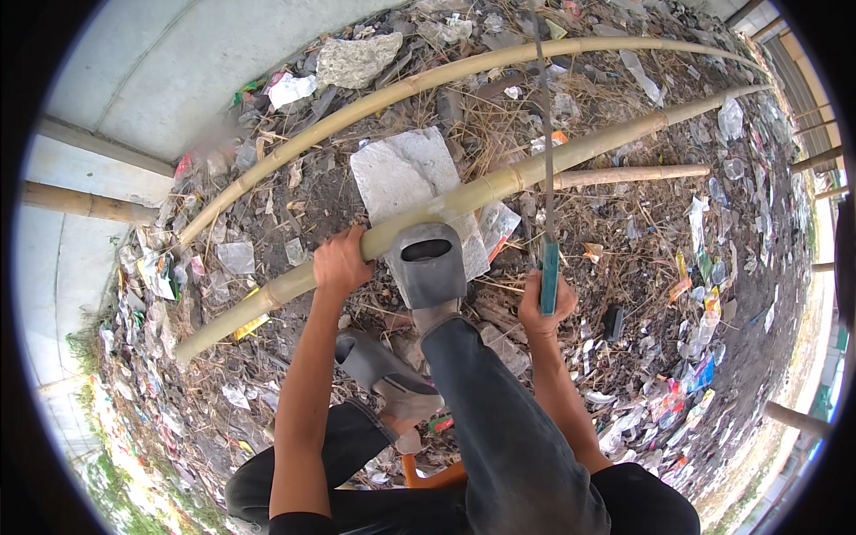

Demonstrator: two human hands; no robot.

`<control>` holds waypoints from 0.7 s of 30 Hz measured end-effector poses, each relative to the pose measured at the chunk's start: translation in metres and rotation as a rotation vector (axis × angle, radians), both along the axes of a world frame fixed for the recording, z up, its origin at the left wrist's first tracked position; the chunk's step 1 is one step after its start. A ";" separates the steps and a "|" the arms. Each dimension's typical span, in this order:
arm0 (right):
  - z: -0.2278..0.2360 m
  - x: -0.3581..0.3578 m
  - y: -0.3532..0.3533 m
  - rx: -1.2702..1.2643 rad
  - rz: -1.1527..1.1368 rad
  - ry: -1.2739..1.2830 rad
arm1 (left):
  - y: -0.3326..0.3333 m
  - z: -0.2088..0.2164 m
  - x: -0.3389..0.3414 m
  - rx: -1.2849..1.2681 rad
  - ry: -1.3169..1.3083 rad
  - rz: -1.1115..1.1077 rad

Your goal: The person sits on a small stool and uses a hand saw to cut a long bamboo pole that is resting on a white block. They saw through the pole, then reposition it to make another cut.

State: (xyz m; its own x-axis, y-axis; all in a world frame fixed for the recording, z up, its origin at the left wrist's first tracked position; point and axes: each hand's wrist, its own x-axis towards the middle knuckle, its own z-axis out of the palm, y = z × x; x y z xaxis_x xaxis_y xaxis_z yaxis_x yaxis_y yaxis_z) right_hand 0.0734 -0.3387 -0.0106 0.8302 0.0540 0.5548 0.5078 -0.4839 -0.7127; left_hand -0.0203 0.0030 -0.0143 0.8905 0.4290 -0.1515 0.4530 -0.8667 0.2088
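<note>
My left hand (341,261) is wrapped over a thick bamboo pole (481,193) that slants from lower left to upper right. My right foot, in a grey clog (428,267), presses on the pole beside that hand. Beneath this stretch lies a pale concrete slab (392,169). In my right hand (547,308) is the green handle of a handsaw (550,267); its long narrow blade points away from me and crosses over the pole. Whether the teeth have cut into the bamboo I cannot tell.
Beyond the pole lies a second, curved bamboo pole (428,80), with a rock (357,61) past it. A shorter stick (633,175) rests to the right of the blade. Plastic litter and dry straw cover the ground. A pale wall (116,80) stands at the left.
</note>
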 end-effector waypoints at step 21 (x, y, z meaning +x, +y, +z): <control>0.063 -0.009 -0.066 -0.032 0.174 0.720 | -0.003 -0.037 -0.009 0.141 -0.141 -0.008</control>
